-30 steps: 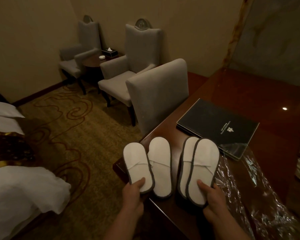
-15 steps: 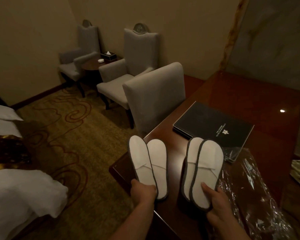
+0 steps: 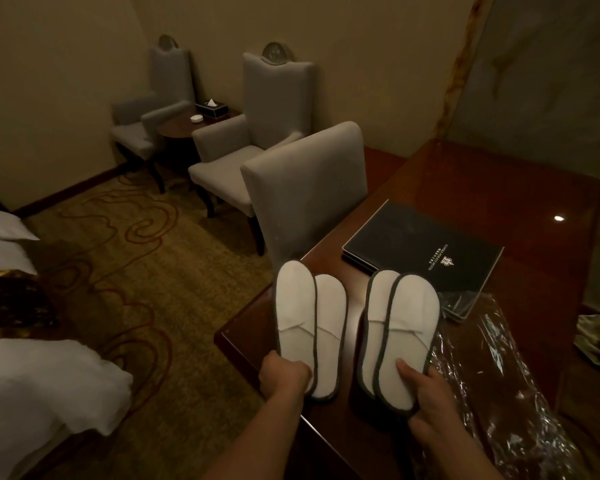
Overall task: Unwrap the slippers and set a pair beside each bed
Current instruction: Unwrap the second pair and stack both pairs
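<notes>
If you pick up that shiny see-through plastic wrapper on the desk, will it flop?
Probably yes: the clear crinkled plastic wrapper lies rumpled on the dark wooden desk. Likely very light, since the wood shows through it. Maybe slippery, judging by its glossy highlights.

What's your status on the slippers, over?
Left hand grips left pair. Right hand grips right pair. Both unwrapped, over desk. Wrapper lies beside right hand.

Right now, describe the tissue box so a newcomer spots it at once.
Two grey armchairs at the far wall flank a round table. The tissue box sits at the table's back edge. It is dark with a white tissue poking up, unlike the small white dish beside it.
</notes>
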